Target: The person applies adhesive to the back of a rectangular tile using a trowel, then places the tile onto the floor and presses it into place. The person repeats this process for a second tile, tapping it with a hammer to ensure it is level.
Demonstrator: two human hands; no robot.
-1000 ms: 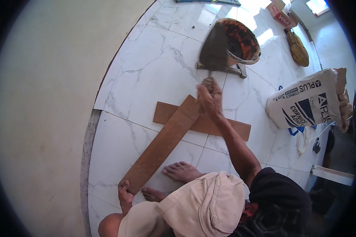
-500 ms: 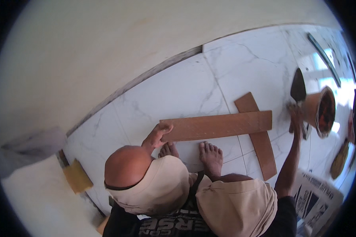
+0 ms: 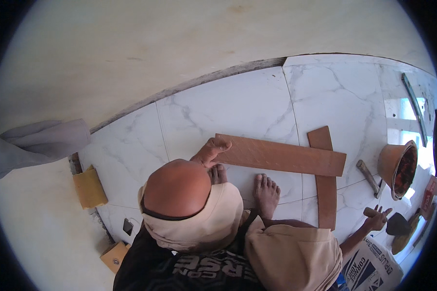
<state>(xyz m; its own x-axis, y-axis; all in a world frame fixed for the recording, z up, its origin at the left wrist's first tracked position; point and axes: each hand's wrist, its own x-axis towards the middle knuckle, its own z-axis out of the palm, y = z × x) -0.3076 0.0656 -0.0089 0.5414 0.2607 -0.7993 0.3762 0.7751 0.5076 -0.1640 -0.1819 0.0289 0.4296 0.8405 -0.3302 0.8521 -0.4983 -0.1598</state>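
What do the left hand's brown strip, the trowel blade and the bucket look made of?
Brown strip: perhaps ceramic or wood; matte with pale scuffs.
Trowel blade: likely metal, looking thin, dark and dull.
Bucket: probably plastic, smooth and dull tan outside.

A room under building work, it seems — pale floor tiles [image 3: 228, 106], a rough strip [image 3: 179, 91] edging the plain wall [image 3: 155, 43], a stained bucket [image 3: 389, 162], a trowel [image 3: 398, 224].

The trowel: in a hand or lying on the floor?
In hand: the right hand holds the trowel, its handle showing on one side, its dark blade on the other.
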